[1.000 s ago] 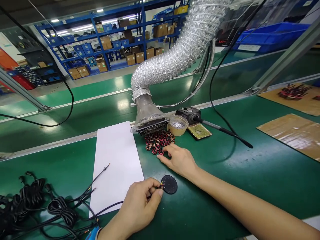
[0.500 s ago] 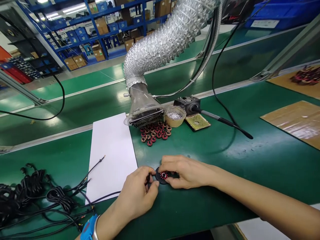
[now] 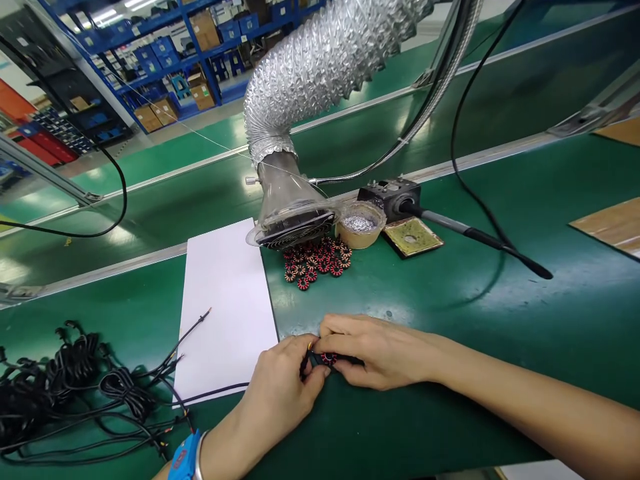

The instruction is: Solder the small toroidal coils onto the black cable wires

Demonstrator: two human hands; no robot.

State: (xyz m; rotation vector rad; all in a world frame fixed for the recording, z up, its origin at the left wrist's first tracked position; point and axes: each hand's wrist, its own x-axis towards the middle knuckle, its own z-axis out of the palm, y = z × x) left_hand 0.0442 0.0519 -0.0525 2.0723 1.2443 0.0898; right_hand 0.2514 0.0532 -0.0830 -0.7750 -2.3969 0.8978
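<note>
My left hand (image 3: 287, 377) pinches the end of a black cable (image 3: 220, 392), which runs back left across the white sheet (image 3: 225, 300). A bit of yellow wire shows at its fingertips. Touching it, my right hand (image 3: 373, 350) has its fingers closed round a small red-and-black wound ring coil (image 3: 329, 358), mostly covered by the fingers. The dark round piece under the coil is nearly hidden. Beyond the hands, a cluster of similar ring coils (image 3: 320, 261) lies beneath the fume extractor hood (image 3: 293, 220).
Several bundled black cables (image 3: 125, 393) lie at left. Behind the coils stand a tub of silvery material (image 3: 361, 227), a yellow sponge tray (image 3: 414, 237) and a soldering iron (image 3: 475, 233) in its holder, its handle jutting right. Brown cardboard (image 3: 613, 223) lies at the far right.
My left hand has moved right and now meets my right hand, bringing the cable end against the coil. The view has shifted slightly.
</note>
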